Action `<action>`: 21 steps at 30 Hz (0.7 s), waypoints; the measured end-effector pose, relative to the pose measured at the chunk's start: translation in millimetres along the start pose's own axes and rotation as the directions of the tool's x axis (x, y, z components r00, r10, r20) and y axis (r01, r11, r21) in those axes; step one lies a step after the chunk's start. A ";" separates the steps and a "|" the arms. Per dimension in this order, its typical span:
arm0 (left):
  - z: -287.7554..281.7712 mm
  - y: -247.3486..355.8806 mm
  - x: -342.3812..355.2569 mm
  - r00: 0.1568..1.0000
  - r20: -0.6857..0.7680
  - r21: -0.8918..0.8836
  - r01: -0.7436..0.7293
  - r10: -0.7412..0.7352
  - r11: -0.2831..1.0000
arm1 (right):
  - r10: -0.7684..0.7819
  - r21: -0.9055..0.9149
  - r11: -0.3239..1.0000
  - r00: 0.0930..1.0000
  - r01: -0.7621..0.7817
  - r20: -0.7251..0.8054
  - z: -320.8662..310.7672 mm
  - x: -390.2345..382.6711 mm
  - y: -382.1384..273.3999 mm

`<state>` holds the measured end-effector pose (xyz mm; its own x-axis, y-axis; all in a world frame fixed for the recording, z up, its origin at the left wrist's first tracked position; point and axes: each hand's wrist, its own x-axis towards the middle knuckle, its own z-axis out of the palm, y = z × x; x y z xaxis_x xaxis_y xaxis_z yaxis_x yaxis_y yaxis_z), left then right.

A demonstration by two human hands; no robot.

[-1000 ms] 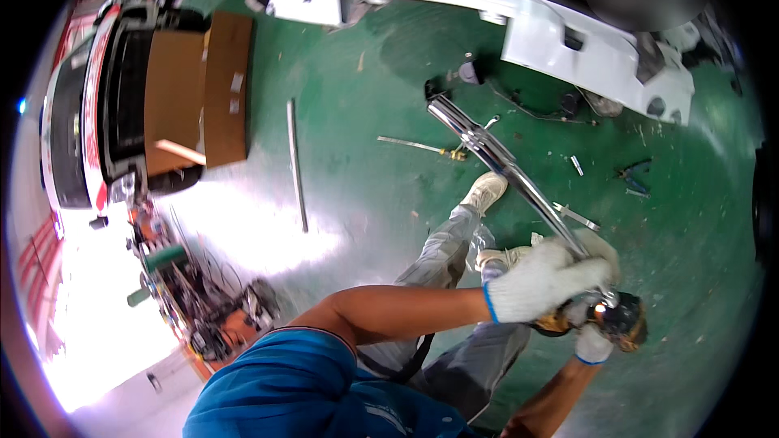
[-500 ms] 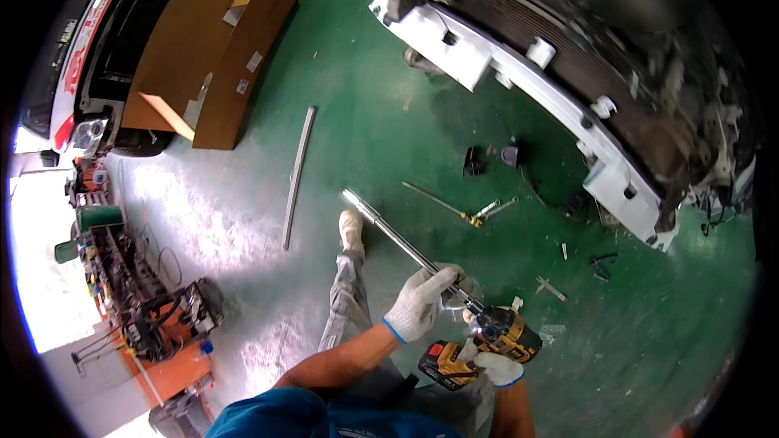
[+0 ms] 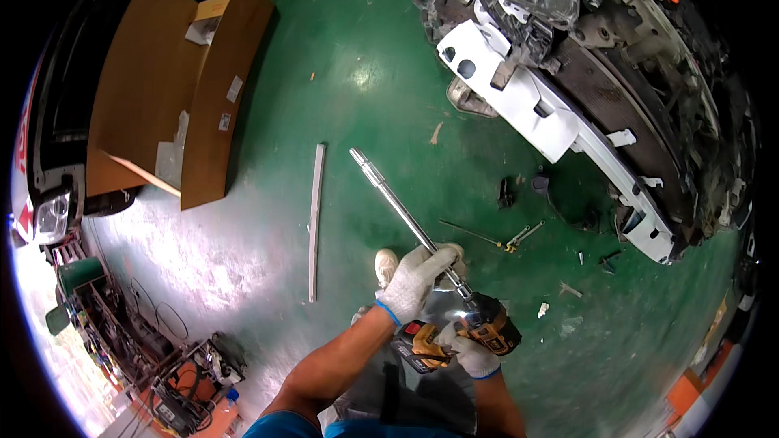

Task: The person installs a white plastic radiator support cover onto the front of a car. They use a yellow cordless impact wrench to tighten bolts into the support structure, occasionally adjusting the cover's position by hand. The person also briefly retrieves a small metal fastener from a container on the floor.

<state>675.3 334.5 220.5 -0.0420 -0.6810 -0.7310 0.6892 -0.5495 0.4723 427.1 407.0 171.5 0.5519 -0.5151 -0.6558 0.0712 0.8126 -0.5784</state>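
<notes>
My left hand (image 3: 412, 285), in a white knitted glove with a blue cuff, is closed around a long chrome extension bar (image 3: 400, 209). A socket (image 3: 362, 162) sits on the bar's far end, which points up and left over the floor. The bar's near end meets the nose of a black and yellow cordless impact wrench (image 3: 490, 326), with its battery (image 3: 419, 347) toward my left. My right hand (image 3: 472, 356), gloved the same way, is wrapped around the wrench's handle; its trigger finger is hard to make out.
A car front with its bumper off, showing a white crossbar (image 3: 560, 131), stands at the far right. On the green floor lie a metal strip (image 3: 316, 223), ratchet-like tools (image 3: 523, 235), pliers (image 3: 610, 261) and black parts (image 3: 505, 193). A large cardboard box (image 3: 207, 126) rests far left.
The view has shifted, bringing the car front's left end further into sight. My forward foot now shows closer to my hands. Both hands keep their hold on the bar and wrench.
</notes>
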 end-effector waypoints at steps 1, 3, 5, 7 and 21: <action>-8.2 8.2 10.2 1.000 -0.024 -0.028 -0.004 0.003 1.000 | 0.005 0.050 0.999 1.000 -0.007 0.025 7.3 17.6 -1.5; -24.8 21.0 34.6 0.997 -0.073 -0.082 -0.014 0.008 0.997 | 0.010 0.149 0.989 0.997 -0.021 0.076 17.1 54.8 -6.5; -38.9 41.4 55.9 0.997 -0.068 -0.076 -0.053 0.047 0.996 | -0.048 0.097 0.994 0.998 0.043 0.041 30.6 89.6 -20.9; -50.0 59.7 74.5 0.987 -0.147 -0.067 -0.074 0.063 0.995 | -0.063 -0.011 0.998 0.995 0.063 -0.074 37.1 120.0 -19.0; -118.4 160.3 230.8 0.996 0.088 0.024 0.003 -0.005 1.000 | 0.320 0.460 0.884 0.828 -0.086 -0.460 105.6 292.3 -44.0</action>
<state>861.7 146.5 69.2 -0.1084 -0.7182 -0.6873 0.6716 -0.5627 0.4821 673.0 249.4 56.4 0.0974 -0.2919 -0.9515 0.3982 0.8876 -0.2315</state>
